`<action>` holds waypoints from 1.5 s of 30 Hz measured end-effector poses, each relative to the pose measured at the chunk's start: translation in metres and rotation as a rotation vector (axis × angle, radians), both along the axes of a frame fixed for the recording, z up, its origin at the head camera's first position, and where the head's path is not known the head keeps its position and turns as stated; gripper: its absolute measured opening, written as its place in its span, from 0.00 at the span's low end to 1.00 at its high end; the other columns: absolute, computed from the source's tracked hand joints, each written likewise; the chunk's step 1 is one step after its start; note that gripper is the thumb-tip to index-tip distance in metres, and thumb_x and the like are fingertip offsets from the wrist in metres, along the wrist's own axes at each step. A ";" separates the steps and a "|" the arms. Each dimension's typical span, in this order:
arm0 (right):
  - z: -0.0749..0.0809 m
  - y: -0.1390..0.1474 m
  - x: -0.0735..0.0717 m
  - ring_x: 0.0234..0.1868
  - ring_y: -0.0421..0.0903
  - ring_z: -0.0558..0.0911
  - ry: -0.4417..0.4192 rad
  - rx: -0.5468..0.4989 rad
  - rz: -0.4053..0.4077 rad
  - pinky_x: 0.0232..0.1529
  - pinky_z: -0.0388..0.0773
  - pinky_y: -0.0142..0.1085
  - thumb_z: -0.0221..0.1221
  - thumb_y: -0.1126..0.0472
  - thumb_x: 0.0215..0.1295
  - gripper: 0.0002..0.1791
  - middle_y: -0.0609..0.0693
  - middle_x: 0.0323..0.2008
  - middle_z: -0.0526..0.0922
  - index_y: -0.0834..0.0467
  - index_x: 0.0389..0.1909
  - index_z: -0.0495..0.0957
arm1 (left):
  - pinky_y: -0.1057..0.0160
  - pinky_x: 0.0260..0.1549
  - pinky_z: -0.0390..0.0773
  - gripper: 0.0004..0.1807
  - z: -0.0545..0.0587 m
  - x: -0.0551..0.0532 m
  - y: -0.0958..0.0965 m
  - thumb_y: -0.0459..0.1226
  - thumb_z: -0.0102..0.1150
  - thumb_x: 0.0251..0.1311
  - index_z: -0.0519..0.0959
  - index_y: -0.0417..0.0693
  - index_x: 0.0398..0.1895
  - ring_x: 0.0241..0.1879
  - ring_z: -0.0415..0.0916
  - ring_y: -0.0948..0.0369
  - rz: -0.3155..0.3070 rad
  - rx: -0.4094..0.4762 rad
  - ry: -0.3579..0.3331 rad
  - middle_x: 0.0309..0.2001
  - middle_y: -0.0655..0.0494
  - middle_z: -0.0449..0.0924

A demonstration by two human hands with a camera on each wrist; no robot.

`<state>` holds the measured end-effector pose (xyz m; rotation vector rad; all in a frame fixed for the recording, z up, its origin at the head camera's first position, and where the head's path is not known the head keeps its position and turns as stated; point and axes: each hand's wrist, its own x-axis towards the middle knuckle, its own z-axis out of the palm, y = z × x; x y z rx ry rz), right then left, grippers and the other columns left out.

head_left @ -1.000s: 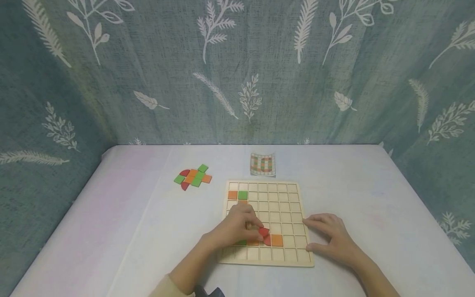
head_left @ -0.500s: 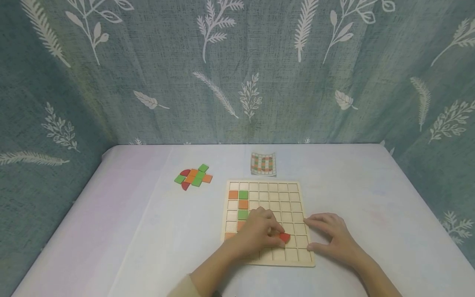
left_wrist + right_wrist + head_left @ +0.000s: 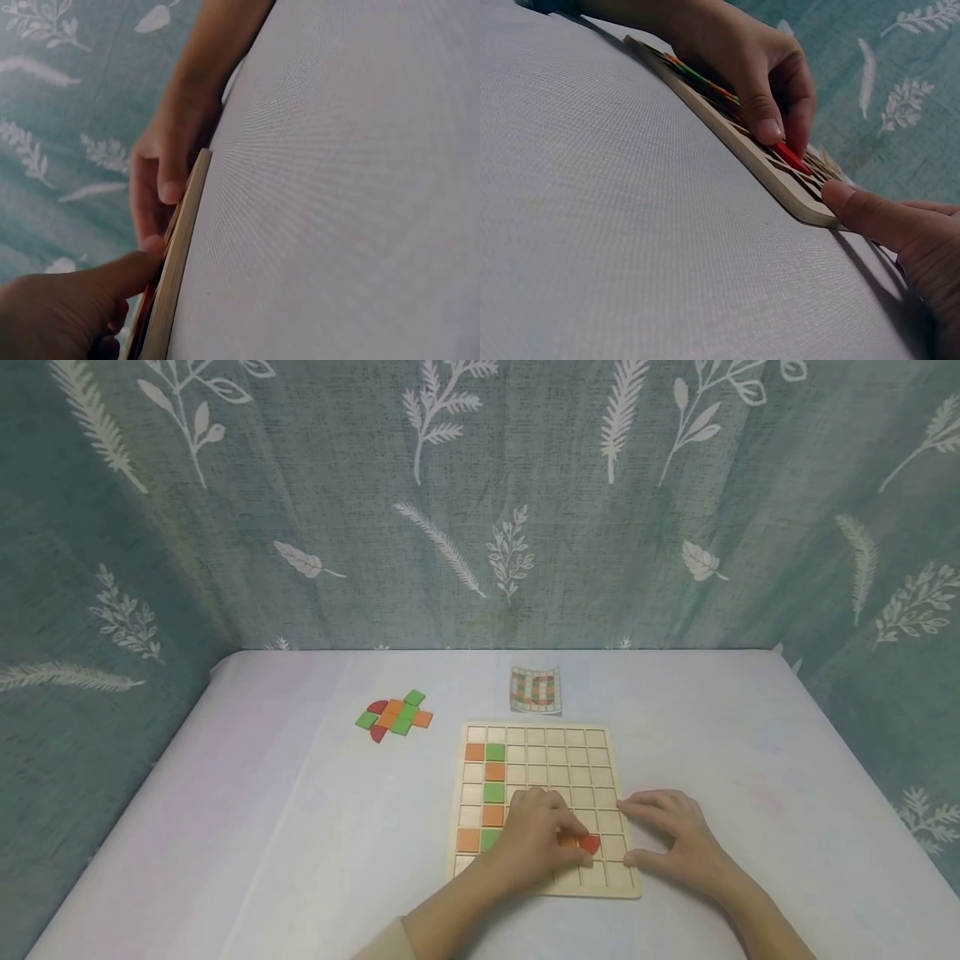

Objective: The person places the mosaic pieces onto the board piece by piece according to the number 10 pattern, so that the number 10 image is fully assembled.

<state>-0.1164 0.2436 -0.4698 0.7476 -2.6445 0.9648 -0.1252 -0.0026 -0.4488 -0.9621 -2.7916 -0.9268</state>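
Note:
My left hand (image 3: 536, 835) pinches a red quarter-round tile (image 3: 590, 844) between thumb and fingers, low over the lower right part of the wooden grid board (image 3: 551, 777). In the right wrist view the red tile (image 3: 790, 159) sits tilted under the left thumb. An orange tile (image 3: 567, 840) shows just beside it, partly covered by the fingers. Orange and green tiles, among them a green one (image 3: 494, 792), fill cells on the board's left side; the left hand hides part of that row. My right hand (image 3: 671, 835) rests with relaxed fingers, thumb and fingertips touching the board's right edge.
Loose green, orange and red tiles (image 3: 393, 716) lie together on the white tabletop (image 3: 315, 827), left of the board. Just behind the board is a card (image 3: 536, 690) printed with a coloured grid pattern. Patterned green fabric (image 3: 337, 510) encloses the back and sides.
My left hand has carried the red tile rightward along the board's lower row, past the orange tile, uncovering tiles in the second column. My right hand has stayed at the board's edge.

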 end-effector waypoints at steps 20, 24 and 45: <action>-0.006 -0.005 -0.001 0.52 0.39 0.67 0.012 -0.016 0.012 0.53 0.53 0.38 0.74 0.52 0.37 0.32 0.45 0.47 0.78 0.52 0.50 0.80 | 0.64 0.46 0.59 0.16 0.011 -0.004 -0.035 0.50 0.73 0.41 0.86 0.63 0.37 0.35 0.64 0.74 -0.061 0.011 -0.156 0.31 0.75 0.72; -0.005 -0.004 -0.001 0.52 0.39 0.67 0.012 -0.008 0.002 0.54 0.54 0.40 0.75 0.52 0.37 0.33 0.45 0.47 0.78 0.51 0.50 0.80 | 0.61 0.49 0.57 0.17 0.015 -0.009 -0.054 0.49 0.74 0.40 0.86 0.64 0.38 0.37 0.67 0.74 -0.088 0.028 -0.286 0.32 0.75 0.73; -0.002 -0.003 0.001 0.52 0.39 0.66 0.021 -0.005 -0.002 0.55 0.52 0.39 0.75 0.51 0.37 0.32 0.44 0.47 0.78 0.50 0.50 0.80 | 0.57 0.43 0.64 0.15 0.031 -0.028 -0.145 0.44 0.74 0.42 0.86 0.59 0.37 0.41 0.67 0.61 0.071 0.196 -0.444 0.34 0.62 0.79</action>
